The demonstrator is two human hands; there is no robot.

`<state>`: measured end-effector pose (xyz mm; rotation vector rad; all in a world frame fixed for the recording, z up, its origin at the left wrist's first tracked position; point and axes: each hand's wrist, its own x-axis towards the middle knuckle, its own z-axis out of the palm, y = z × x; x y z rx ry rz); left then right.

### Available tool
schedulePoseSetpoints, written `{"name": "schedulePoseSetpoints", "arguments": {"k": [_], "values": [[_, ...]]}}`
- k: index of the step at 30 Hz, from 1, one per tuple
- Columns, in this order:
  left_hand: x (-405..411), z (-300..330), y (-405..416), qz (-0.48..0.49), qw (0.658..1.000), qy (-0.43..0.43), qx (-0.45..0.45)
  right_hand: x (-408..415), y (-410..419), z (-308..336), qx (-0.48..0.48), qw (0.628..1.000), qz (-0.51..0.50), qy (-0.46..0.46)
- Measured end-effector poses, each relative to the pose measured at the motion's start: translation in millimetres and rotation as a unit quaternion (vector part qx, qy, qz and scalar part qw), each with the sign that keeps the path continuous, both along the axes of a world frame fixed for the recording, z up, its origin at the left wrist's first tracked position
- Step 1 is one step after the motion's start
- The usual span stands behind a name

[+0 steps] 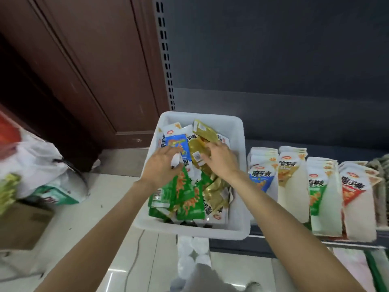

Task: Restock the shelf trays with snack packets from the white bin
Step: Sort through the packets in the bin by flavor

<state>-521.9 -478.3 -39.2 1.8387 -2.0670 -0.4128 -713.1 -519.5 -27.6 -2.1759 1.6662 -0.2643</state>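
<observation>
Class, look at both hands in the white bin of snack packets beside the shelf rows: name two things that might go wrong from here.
1. The white bin seems to overhang the shelf edge; pressing hands could tip it.
2. Green packets, gold packets and a blue packet lie jumbled, so the left hand or right hand may pull the wrong flavour for the sorted shelf rows.

A dark metal shelf [294, 131] carries a white rectangular plastic bin [237, 131] at its left end, beside upright rows of white snack packets [288, 186].
</observation>
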Motion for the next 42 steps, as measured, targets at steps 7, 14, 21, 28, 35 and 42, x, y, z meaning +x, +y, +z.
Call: {"name": "schedulePoseSetpoints", "arguments": {"k": [7, 14, 21, 28, 35, 42], "values": [[1, -19, -20, -0.042, 0.992, -0.083, 0.090, 28, -18, -10, 0.099, 0.973, -0.169, -0.118], [-14, 14, -18, 0.086, 0.892, 0.408, 0.176, 19, 17, 10, -0.151, 0.966, -0.145, -0.148], [-40, 46, -14, 0.069, 0.844, 0.525, 0.083, -13, 49, 25, -0.108, 0.976, 0.076, -0.174], [-94, 69, 9, -0.194, 0.962, 0.191, -0.010, -104, 71, 75, -0.104, 0.914, -0.128, -0.371], [-178, 57, 19, -0.237, 0.963, 0.130, -0.019, -173, 93, 85, -0.033, 0.917, -0.121, -0.379], [-234, 36, 23, -0.201, 0.966, 0.141, -0.077, -212, 107, 72, -0.103, 0.916, -0.161, -0.351]]}}
